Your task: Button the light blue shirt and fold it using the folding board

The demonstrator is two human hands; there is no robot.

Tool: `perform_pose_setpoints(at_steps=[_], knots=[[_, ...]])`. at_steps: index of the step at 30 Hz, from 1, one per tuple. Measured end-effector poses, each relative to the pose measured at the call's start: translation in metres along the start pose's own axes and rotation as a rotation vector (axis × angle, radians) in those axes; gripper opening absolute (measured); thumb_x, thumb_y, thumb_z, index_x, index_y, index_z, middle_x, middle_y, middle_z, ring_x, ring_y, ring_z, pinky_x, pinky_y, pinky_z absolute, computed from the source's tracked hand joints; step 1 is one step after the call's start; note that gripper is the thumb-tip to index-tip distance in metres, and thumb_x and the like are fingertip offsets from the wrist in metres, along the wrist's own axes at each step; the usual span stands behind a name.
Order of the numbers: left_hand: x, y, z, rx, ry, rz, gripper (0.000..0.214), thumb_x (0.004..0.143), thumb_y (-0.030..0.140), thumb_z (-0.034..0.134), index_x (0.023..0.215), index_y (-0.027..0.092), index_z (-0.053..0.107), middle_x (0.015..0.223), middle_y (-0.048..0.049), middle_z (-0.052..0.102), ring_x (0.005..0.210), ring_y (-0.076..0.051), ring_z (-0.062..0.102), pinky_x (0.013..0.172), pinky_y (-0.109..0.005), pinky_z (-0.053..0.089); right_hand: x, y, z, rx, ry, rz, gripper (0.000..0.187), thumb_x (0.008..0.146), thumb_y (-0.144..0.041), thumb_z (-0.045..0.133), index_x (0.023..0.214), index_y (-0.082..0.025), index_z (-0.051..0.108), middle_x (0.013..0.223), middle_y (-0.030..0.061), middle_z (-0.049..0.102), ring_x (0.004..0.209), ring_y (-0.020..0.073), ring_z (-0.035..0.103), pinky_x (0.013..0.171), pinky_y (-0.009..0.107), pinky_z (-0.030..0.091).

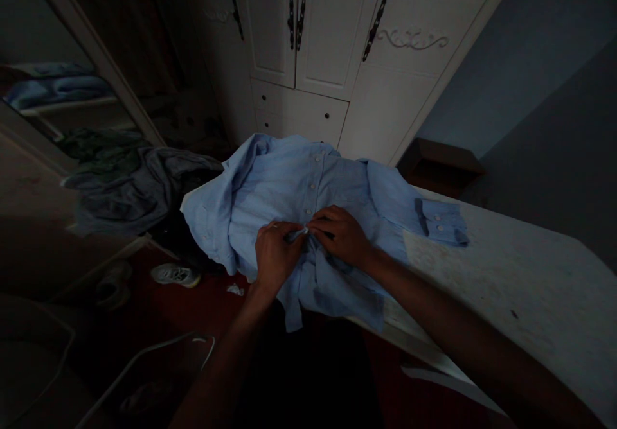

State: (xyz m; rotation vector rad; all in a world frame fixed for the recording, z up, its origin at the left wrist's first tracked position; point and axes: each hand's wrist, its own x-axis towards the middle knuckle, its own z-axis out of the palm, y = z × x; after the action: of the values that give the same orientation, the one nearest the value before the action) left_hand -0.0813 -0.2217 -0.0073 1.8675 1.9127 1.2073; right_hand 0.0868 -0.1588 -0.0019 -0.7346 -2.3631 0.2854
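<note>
A light blue button-up shirt (279, 178) lies spread front side up on an ironing board (511, 255), its collar end away from me. One sleeve with its cuff (441, 220) stretches out to the right; the other hangs folded at the left. My left hand (277, 252) and my right hand (340, 233) meet at the front placket, fingertips pinching the shirt's cloth between them. Several small buttons run up the placket above my fingers. Whether a button sits between the fingertips is hidden. Below my hands the lower front edges hang loose over the board's near edge.
Grey and green clothes (125, 178) are heaped at the left. A white shoe (176, 275) rests on the red floor. Behind the board stands a white wardrobe (322, 31) with dark handles. A brown box-like piece of furniture (441, 162) is at the back right.
</note>
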Motion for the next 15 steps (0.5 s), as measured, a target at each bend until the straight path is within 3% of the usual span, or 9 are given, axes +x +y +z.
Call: perform_pose_setpoints(at_steps=[7, 11, 15], knots=[[0.002, -0.003, -0.002, -0.058, -0.051, -0.018, 0.013, 0.080, 0.030, 0.067, 0.084, 0.024, 0.077, 0.087, -0.0023, 0.077, 0.087, -0.022, 0.069, 0.082, -0.037, 0.052, 0.003, 0.007, 0.007, 0.216, 0.007, 0.213, 0.011, 0.085, -0.021, 0.066, 0.084, -0.021, 0.077, 0.090, 0.0054, 0.067, 0.087, 0.0177, 0.062, 0.080, 0.032, 0.049], [0.000, -0.004, -0.003, -0.120, -0.027, 0.002, 0.015, 0.081, 0.034, 0.065, 0.081, 0.023, 0.076, 0.085, -0.0021, 0.077, 0.083, -0.020, 0.068, 0.080, -0.034, 0.052, 0.004, 0.007, 0.006, 0.211, 0.045, 0.154, 0.009, 0.082, -0.016, 0.064, 0.080, -0.019, 0.071, 0.089, 0.0057, 0.066, 0.088, 0.0183, 0.061, 0.082, 0.032, 0.048], [-0.004, -0.009, -0.009, -0.143, -0.003, 0.002, 0.019, 0.084, 0.034, 0.060, 0.085, 0.021, 0.074, 0.086, -0.0031, 0.075, 0.081, -0.019, 0.068, 0.079, -0.033, 0.053, 0.002, 0.009, -0.005, 0.361, 0.036, 0.067, 0.004, 0.079, -0.017, 0.064, 0.077, -0.020, 0.065, 0.094, 0.0064, 0.066, 0.093, 0.0189, 0.062, 0.086, 0.033, 0.048]])
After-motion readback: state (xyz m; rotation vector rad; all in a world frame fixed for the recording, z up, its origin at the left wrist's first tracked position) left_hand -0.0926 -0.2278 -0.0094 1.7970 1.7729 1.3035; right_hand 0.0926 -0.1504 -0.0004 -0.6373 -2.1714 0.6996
